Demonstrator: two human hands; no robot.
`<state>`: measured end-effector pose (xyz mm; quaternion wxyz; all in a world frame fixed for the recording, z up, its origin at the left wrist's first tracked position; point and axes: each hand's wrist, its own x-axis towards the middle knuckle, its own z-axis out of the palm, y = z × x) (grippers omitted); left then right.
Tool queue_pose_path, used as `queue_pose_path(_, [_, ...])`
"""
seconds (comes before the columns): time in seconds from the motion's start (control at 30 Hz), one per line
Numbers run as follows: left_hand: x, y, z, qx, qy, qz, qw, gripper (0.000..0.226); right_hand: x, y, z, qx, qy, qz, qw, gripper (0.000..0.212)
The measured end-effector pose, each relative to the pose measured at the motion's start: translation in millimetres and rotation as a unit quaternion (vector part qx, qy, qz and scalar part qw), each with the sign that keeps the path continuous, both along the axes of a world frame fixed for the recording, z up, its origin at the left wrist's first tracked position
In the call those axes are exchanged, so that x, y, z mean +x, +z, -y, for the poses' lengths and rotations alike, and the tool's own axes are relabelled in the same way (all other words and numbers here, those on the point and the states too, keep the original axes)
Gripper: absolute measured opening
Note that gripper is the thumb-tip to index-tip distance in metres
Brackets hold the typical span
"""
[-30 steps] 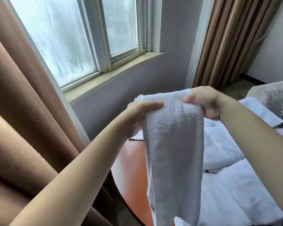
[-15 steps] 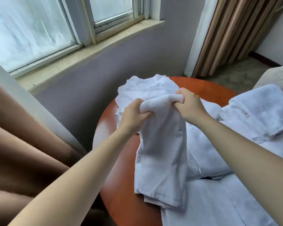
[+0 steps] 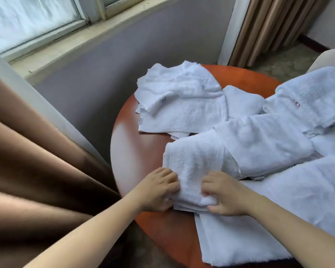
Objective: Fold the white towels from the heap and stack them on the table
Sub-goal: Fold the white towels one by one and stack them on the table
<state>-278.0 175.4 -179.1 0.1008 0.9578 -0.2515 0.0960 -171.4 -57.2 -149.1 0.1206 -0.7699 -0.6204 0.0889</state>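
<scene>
The folded towel (image 3: pixel 193 167) was thick white terry with a nubbly loop pile, folded into a long, narrow, several-layered strip. It lay on the near left part of the table (image 3: pixel 135 151) – a round top, glossy orange-red and smooth, with window light glaring off its left side. The strip's far end ran up against the other white cloths.

The left hand (image 3: pixel 159 190) gripped the strip's left near edge with curled fingers. The right hand (image 3: pixel 226 194) pinched its near right corner, fingers bent on top and thumb at the layered edge.

At the far side sat the heap (image 3: pixel 182 105), rumpled terry with a small tag at one hem. A broad flat towel (image 3: pixel 278 219) of the same pile covered the near right and hung past the rim.

Counted: two hands, one table, one towel in hand. Between the heap and the flat towel, at least three more white towels overlapped – how many the heap itself held could not be told. A smooth brown curtain (image 3: pixel 37 171) hung in soft folds at left, a pleated curtain (image 3: pixel 269 26) stood beyond, and a pale stone window sill (image 3: pixel 66 49) ran above.
</scene>
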Motion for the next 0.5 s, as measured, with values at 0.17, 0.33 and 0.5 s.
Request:
queue_pose_path(0.17, [-4, 7, 12, -0.267, 0.266, -0.119, 0.919, 0.041, -13, 9, -9, 0.156, -0.373, -0.14, 0.904, 0.032])
queue_pose_path(0.33, [15, 8, 23, -0.603, 0.508, -0.29, 0.542, 0.086, -7, -8, -20, 0.111, -0.586, -0.47, 0.65, 0.099])
queue_pose_path(0.5, [15, 5, 36, -0.717, 0.378, -0.366, 0.457, 0.055, -6, 2, -23, 0.157, -0.564, -0.469, 0.661, 0.052])
